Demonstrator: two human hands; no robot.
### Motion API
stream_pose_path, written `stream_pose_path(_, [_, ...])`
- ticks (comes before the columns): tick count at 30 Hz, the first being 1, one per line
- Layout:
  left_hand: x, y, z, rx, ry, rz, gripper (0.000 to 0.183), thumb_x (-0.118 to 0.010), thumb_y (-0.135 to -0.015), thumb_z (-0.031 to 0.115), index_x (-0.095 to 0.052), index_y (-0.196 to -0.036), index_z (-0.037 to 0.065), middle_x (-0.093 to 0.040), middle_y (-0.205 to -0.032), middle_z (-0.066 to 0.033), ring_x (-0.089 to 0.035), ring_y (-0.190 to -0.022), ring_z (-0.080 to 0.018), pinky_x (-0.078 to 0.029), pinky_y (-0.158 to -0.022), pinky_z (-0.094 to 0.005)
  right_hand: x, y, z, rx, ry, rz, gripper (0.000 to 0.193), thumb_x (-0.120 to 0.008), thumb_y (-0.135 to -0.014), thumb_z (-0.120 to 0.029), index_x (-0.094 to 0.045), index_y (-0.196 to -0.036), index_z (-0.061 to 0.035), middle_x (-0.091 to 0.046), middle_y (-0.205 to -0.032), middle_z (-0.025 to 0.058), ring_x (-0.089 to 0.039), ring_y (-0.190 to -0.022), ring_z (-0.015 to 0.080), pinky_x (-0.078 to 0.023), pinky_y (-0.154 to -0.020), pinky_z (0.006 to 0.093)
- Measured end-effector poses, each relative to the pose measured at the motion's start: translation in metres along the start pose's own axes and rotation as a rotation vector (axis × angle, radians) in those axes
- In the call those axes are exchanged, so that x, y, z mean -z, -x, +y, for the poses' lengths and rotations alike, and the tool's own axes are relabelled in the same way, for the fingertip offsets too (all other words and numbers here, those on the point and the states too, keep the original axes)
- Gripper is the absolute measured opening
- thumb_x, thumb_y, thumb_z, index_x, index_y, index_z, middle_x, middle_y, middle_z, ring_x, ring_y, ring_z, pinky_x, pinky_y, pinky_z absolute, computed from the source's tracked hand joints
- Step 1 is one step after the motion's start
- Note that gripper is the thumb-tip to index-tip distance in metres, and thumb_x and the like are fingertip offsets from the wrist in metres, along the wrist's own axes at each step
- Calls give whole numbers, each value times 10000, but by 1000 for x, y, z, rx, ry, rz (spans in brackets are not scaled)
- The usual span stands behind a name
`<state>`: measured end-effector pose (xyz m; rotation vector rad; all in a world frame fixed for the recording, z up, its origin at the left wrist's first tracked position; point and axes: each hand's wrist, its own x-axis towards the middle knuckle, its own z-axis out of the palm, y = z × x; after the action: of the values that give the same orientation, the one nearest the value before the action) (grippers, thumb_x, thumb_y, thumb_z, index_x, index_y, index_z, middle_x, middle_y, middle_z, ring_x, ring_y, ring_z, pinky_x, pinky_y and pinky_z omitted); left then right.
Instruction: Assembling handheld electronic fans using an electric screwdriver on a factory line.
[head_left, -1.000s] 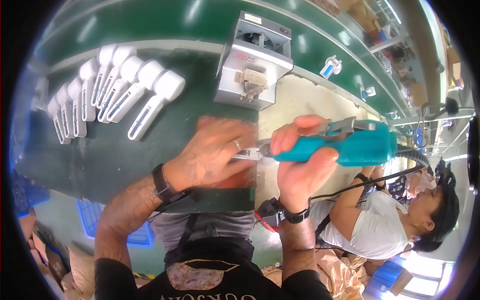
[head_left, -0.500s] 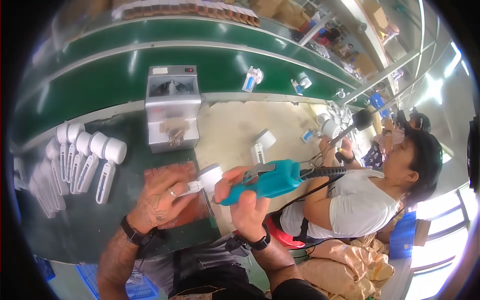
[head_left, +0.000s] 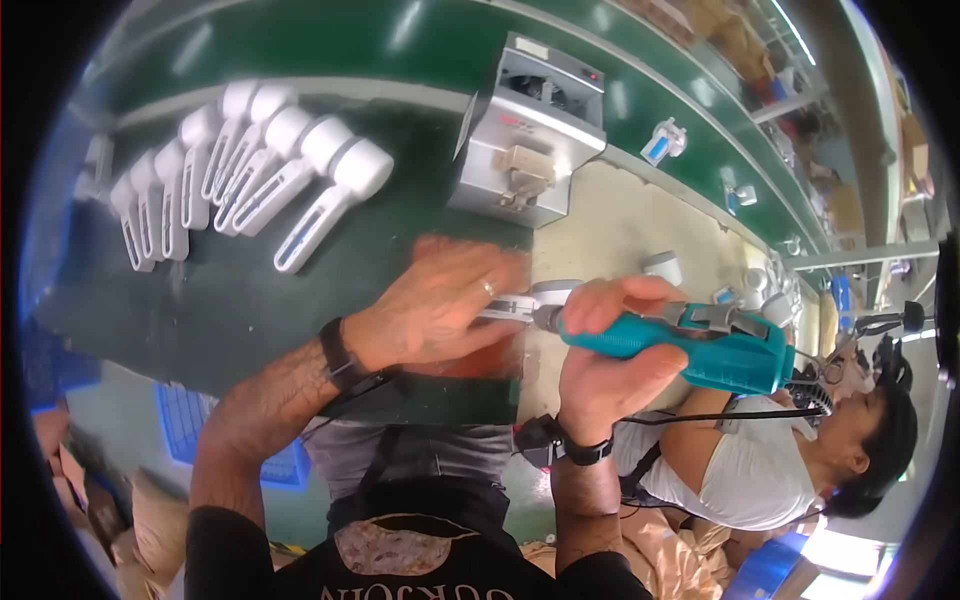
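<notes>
Bare green worktop [head_left: 300, 310] leaves us passage between the fanned row of white devices [head_left: 280, 190] and our left hand [head_left: 440, 300]; a silver machine [head_left: 530, 130] blocks the far corner, while the teal power tool [head_left: 730, 365] and a black cable [head_left: 740, 415] bar the way at our right.

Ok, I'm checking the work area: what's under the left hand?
A reddish pad shows around the left hand, and a white handle sticks out from its grasp. Whatever the palm covers can't be seen.

There are two hands [head_left: 432, 305], one screwdriver [head_left: 735, 360], one machine [head_left: 530, 130], nine-plus white devices [head_left: 362, 168].
</notes>
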<state>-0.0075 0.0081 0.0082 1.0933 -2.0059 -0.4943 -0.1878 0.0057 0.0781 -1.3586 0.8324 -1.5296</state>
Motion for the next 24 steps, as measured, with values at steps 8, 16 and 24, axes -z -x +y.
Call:
stream_pose_path(8, [-2, 11, -7, -51, -18, 41, 463, -847, -838, 260, -684, -1225, 66, -687, -1216, -161, -665, -1194, -387, -551, -1049, -483, -14, 0, 14, 49, 57, -74, 844, -574, -963, -778, -552, -1232, 22, -550, -761, 73, -556, -664, 213, -463, -614, 377])
stream_pose_path(16, [-3, 9, -8, -78, -7, 46, 465, -844, -831, 245, -679, -1212, 35, -680, -1199, -164, -669, -1150, -386, -561, -1011, -486, -14, 1, 18, 84, 81, -61, 832, -610, -961, -751, -552, -1198, 44, -567, -745, 89, -584, -650, 221, -488, -592, 372])
stream_pose_path(24, [-4, 9, -10, -108, -4, 56, 581, -825, -811, 218, -617, -1304, -8, -662, -1200, -178, -649, -1155, -382, -524, -971, -488, -18, 3, 29, 98, 120, -130, 804, -658, -961, -714, -556, -1179, 54, -609, -753, 102, -604, -643, 227, -512, -611, 361])
